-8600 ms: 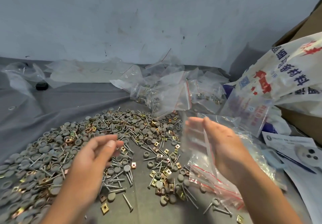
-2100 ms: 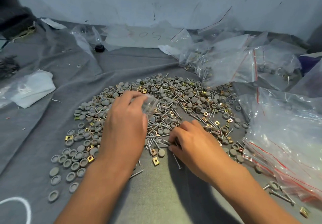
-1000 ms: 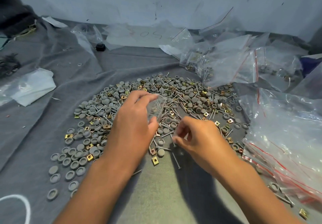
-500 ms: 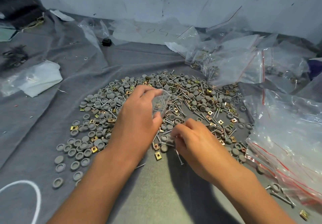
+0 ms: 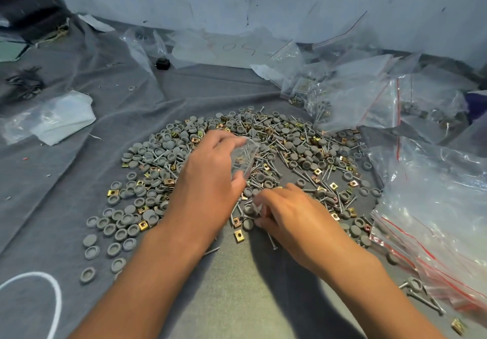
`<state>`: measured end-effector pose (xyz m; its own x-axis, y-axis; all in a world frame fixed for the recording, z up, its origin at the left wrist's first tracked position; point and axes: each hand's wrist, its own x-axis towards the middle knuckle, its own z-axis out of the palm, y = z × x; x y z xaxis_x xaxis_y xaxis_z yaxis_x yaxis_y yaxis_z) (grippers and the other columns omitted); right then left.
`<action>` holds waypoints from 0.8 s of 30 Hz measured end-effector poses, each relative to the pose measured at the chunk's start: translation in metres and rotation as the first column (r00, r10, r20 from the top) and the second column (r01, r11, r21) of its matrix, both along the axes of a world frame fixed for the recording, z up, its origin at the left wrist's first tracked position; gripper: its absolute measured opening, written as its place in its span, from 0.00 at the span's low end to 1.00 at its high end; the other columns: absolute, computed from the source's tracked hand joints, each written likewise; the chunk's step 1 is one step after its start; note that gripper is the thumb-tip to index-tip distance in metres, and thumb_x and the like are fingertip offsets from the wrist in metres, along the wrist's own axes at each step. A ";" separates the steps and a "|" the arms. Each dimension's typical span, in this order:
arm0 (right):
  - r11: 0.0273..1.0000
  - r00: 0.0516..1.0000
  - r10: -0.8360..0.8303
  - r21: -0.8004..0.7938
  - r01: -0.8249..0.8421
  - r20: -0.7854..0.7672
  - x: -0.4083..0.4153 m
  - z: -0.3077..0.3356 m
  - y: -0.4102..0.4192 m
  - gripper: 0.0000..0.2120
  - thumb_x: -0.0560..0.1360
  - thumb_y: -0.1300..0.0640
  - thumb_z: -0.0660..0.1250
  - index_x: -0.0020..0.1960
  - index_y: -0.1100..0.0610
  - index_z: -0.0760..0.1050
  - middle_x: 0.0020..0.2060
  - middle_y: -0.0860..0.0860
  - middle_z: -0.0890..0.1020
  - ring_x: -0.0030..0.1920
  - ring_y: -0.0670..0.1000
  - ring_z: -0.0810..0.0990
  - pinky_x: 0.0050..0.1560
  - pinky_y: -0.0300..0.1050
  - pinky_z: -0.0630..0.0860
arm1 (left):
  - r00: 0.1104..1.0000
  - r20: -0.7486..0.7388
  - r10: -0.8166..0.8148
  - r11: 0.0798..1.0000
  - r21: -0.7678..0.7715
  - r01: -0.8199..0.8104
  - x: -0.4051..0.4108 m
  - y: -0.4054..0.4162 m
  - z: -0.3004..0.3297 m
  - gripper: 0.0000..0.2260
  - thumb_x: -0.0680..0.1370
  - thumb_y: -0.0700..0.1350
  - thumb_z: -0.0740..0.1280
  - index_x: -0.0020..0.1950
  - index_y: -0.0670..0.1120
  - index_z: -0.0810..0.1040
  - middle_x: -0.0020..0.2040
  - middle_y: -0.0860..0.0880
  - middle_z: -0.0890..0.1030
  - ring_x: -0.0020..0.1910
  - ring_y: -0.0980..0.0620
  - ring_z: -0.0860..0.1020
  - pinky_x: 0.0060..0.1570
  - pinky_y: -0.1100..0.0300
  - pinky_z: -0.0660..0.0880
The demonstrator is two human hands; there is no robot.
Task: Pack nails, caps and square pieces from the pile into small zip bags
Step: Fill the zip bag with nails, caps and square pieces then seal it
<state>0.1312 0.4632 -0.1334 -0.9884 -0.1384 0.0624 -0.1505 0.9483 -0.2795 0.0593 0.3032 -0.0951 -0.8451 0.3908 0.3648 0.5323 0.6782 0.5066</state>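
Zip bag [image 5: 243, 160] | pinched in left hand [image 5: 210, 178] fingers | right hand [image 5: 287, 214] fingers curled into pile [image 5: 290, 149]

left hand [image 5: 210, 178]: bare, no glove, ring or watch
right hand [image 5: 292, 214]: bare, likewise unadorned
forearms: both uncovered, entering from 6 o'clock

Around the pile [image 5: 237, 159] of nails, caps and square pieces, bare grey cloth [image 5: 200, 90] lies open behind it and on the near side, between the forearms. Right of the pile, heaped zip bags [image 5: 432, 207] crowd its edge (some overlapping it). Left of the pile sit stray caps [image 5: 91, 241], crumpled plastic [image 5: 60, 117] and a white cord [image 5: 56, 299].
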 end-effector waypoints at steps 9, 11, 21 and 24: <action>0.918 0.982 -0.188 -0.359 0.170 -0.016 -0.010 0.000 0.004 0.05 0.83 0.54 0.63 0.49 0.46 0.70 0.41 0.39 0.75 0.43 0.41 0.74 0.41 0.35 0.69 | 1.000 0.015 -0.018 1.000 -0.012 0.018 -0.001 0.000 -0.001 0.24 0.75 0.39 0.73 0.70 0.49 0.75 0.63 0.56 0.73 0.55 0.63 0.71 0.57 0.74 0.66; 0.867 0.961 -0.213 -0.487 0.105 -0.173 -0.013 0.009 0.003 0.03 0.81 0.59 0.67 0.50 0.52 0.77 0.39 0.40 0.78 0.41 0.39 0.77 0.40 0.29 0.70 | 0.999 0.023 -0.034 0.999 -0.015 0.034 0.001 0.001 -0.002 0.25 0.74 0.38 0.73 0.70 0.49 0.75 0.63 0.56 0.73 0.58 0.59 0.73 0.61 0.66 0.70; 0.959 0.833 -0.202 -0.277 0.062 -0.514 -0.018 0.017 -0.015 0.12 0.75 0.57 0.74 0.57 0.56 0.79 0.42 0.48 0.85 0.40 0.48 0.83 0.40 0.45 0.81 | 0.996 0.049 -0.076 0.997 -0.009 0.077 0.004 0.008 -0.007 0.28 0.71 0.35 0.75 0.69 0.50 0.76 0.61 0.56 0.74 0.53 0.59 0.73 0.58 0.65 0.72; 0.948 0.848 -0.221 -0.309 0.072 -0.482 -0.020 0.014 -0.014 0.09 0.73 0.58 0.77 0.49 0.57 0.79 0.40 0.47 0.83 0.39 0.47 0.81 0.40 0.45 0.79 | 0.995 0.059 -0.078 0.997 0.008 0.078 0.004 0.008 -0.007 0.27 0.71 0.35 0.73 0.70 0.49 0.76 0.62 0.56 0.74 0.54 0.59 0.74 0.59 0.63 0.73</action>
<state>0.1113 0.4489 -0.1192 -0.8148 0.1016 0.5707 -0.2065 0.8690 -0.4496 0.0632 0.3107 -0.1021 -0.8322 0.4546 0.3175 0.5527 0.6330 0.5420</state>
